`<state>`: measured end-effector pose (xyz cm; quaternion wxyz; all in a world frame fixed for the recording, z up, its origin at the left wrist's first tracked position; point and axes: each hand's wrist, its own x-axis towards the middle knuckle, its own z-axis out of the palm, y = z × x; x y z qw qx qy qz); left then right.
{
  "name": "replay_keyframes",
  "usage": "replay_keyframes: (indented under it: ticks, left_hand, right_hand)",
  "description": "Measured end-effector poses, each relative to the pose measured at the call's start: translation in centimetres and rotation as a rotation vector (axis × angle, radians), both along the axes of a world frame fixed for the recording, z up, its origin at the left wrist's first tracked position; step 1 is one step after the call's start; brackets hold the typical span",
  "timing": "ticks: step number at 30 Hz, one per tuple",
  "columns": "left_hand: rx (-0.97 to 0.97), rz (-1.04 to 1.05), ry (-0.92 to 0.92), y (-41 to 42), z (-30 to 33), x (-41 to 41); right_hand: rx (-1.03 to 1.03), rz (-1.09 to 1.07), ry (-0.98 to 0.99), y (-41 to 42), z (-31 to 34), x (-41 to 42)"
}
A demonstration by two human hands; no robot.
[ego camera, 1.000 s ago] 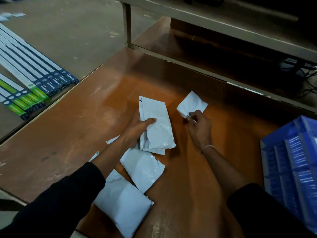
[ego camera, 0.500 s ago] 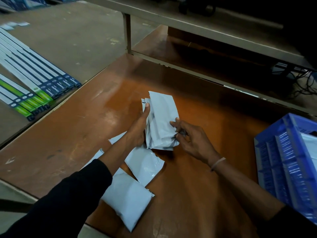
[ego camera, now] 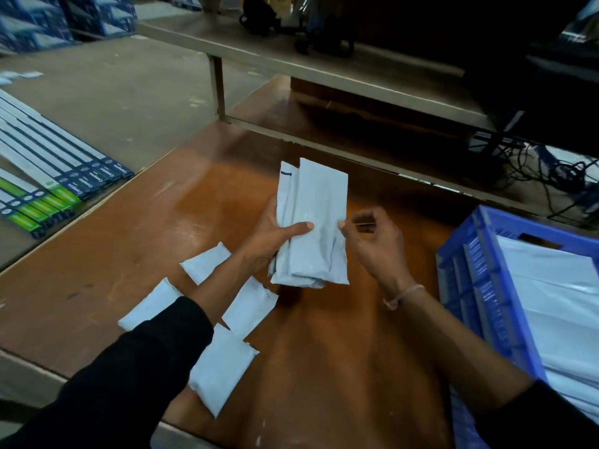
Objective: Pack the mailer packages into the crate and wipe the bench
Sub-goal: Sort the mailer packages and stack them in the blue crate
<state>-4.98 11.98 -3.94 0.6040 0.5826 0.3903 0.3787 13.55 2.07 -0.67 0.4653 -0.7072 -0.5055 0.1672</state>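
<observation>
My left hand (ego camera: 275, 241) grips a stack of white mailer packages (ego camera: 312, 222), thumb across the front, held upright over the brown bench (ego camera: 129, 241). Just right of the stack is my right hand (ego camera: 372, 238), fingers curled and empty, its thumb tip at the stack's right edge. Several more white mailers lie flat on the bench under my left forearm, among them a small mailer (ego camera: 205, 262), a middle mailer (ego camera: 249, 306) and a near mailer (ego camera: 223, 367). A blue crate (ego camera: 479, 286) stands at the right with white mailers (ego camera: 557, 303) inside.
Long blue and green boxes (ego camera: 48, 179) lie on the floor left of the bench. A grey shelf (ego camera: 291, 63) runs above the bench's far side. Black cables (ego camera: 551, 176) tangle behind the crate. The bench's near edge is close to my body.
My right hand carried a small mailer to the stack in my left hand, added it, and has now drawn slightly away. The view shifted so more of the crate shows.
</observation>
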Motion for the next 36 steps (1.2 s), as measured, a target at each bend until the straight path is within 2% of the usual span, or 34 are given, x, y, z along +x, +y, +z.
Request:
replay_keyframes:
  ticks: [4,6,11,19,26,29,33,36]
  left_hand:
    - [0.042,-0.082,-0.022,-2.7,1.8,2.4]
    - [0.044,-0.134,-0.058,-3.9,2.4,4.0]
    - [0.062,-0.249,-0.090,-7.2,4.7,8.5]
    - [0.087,-0.529,-0.012,-12.5,8.1,16.1]
    - [0.247,-0.672,0.223,-15.5,12.3,24.2]
    - [0.350,-0.683,0.391,-16.5,13.1,27.6]
    - [0.366,-0.713,0.476,-17.5,12.5,31.1]
    - [0.403,-0.657,0.545,-17.3,11.7,33.2]
  right_hand:
    - [-0.122,0.030,0.381,-2.2,2.8,2.6]
    - [-0.164,0.061,0.510,-3.6,3.6,4.2]
    - [-0.103,0.056,0.629,-7.7,4.9,8.2]
    - [0.059,0.036,0.822,-15.5,6.9,15.4]
    - [0.174,-0.064,1.053,-21.2,7.8,22.2]
    - [0.253,-0.191,1.169,-23.3,7.7,25.1]
    - [0.315,-0.388,1.277,-25.4,7.0,28.4]
    - [0.281,-0.495,1.303,-26.1,6.0,30.3]
